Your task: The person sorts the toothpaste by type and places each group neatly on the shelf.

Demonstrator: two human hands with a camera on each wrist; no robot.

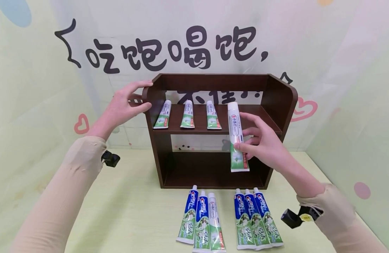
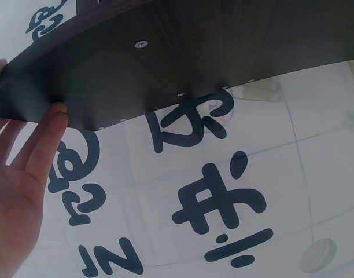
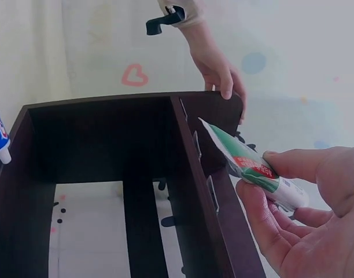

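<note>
My right hand [image 1: 260,142] pinches a white and green toothpaste tube [image 1: 237,137] between thumb and fingers, cap up, in front of the shelf's right part. In the right wrist view the same tube [image 3: 252,165] lies across my fingers under the thumb, its flat end toward the rack. My left hand [image 1: 123,105] grips the upper left side panel of the dark brown two-tier shelf [image 1: 213,133]; in the left wrist view fingers [image 2: 47,136] press the panel's outer face. Three matching tubes, left [image 1: 162,115], middle [image 1: 188,115] and right [image 1: 214,116], lean in a spaced row on the upper tier.
On the pale table [image 1: 124,211] before the shelf lie two groups of tubes. The left group has two blue and green tubes [image 1: 188,216] and a white and green one [image 1: 215,223]; the right has three blue and green tubes [image 1: 245,221]. A printed wall [image 1: 194,14] stands behind.
</note>
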